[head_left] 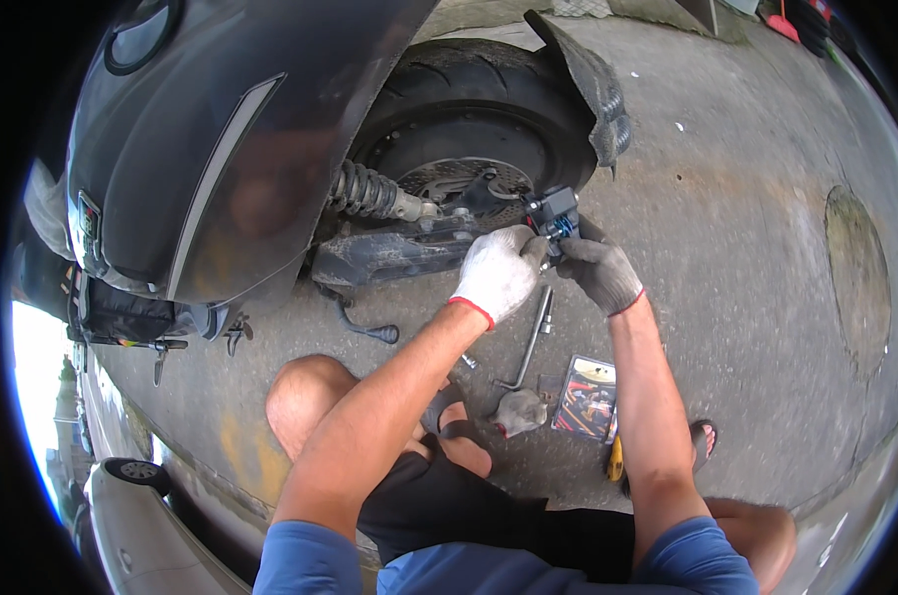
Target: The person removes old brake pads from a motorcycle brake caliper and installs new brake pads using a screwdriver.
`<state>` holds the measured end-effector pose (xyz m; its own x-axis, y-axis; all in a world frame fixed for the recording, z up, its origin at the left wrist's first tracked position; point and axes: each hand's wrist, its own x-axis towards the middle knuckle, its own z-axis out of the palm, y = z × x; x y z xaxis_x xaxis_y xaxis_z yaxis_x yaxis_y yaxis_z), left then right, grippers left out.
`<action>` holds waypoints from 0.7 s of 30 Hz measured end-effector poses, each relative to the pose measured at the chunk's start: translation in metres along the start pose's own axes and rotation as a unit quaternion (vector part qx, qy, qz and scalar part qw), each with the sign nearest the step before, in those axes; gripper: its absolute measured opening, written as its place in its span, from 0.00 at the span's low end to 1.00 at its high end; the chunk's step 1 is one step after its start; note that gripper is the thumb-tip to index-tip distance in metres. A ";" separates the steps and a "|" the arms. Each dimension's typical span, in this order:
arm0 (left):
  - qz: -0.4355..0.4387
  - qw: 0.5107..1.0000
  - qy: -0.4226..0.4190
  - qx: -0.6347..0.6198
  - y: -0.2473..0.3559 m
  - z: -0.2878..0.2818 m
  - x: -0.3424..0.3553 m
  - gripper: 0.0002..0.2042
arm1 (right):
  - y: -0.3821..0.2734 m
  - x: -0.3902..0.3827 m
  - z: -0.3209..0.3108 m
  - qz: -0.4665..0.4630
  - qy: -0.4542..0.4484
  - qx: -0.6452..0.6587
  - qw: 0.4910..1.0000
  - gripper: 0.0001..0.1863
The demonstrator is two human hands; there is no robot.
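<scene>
A small dark brake caliper (pixel 558 205), with bright blue parts inside, is held up beside the scooter's rear wheel (pixel 449 99). My right hand (pixel 604 273), in a dirty grey work glove, is closed around the caliper's right side. The fingers of my left hand (pixel 496 270), in a white glove with a red cuff, pinch at its near end; any small part between the fingertips is hidden. Just left of the caliper are the brake disc (pixel 466 175) and the dusty swingarm (pixel 394 253). A coil-spring shock absorber (pixel 364 190) stands behind the swingarm.
On the concrete below my hands lie a long-handled wrench (pixel 530 342), a small socket (pixel 469 361), a crumpled glove (pixel 520 412), a flat picture package (pixel 586 399) and a yellow-handled tool (pixel 615 458). The scooter's dark body (pixel 260 129) overhangs at left; a parked car (pixel 141 526) stands lower left.
</scene>
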<state>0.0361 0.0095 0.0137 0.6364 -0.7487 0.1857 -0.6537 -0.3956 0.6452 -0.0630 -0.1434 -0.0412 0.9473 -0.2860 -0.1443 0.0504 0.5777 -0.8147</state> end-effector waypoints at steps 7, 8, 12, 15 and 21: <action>-0.060 0.995 -0.043 -0.066 -0.001 -0.004 -0.002 0.15 | 0.010 -0.002 0.002 -0.015 -0.002 0.073 0.997 0.33; -0.060 0.995 -0.045 -0.067 -0.002 -0.003 -0.002 0.15 | 0.014 -0.002 0.001 -0.016 -0.001 0.075 0.997 0.33; -0.069 0.993 -0.059 -0.078 0.000 -0.004 -0.002 0.15 | 0.018 0.000 0.002 -0.034 -0.001 0.114 0.993 0.33; -0.088 0.991 -0.052 -0.089 0.003 -0.006 -0.003 0.13 | 0.019 0.002 0.008 -0.053 -0.013 0.154 0.987 0.33; -0.131 0.981 -0.070 -0.122 0.015 -0.013 -0.006 0.14 | 0.017 0.003 0.009 -0.062 -0.084 0.286 0.953 0.32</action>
<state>0.0281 0.0150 0.0316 0.6955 -0.7110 -0.1032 -0.3472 -0.4583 0.8181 -0.0564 -0.1274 -0.0501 0.9579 -0.2801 0.0633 0.2830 0.8834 -0.3737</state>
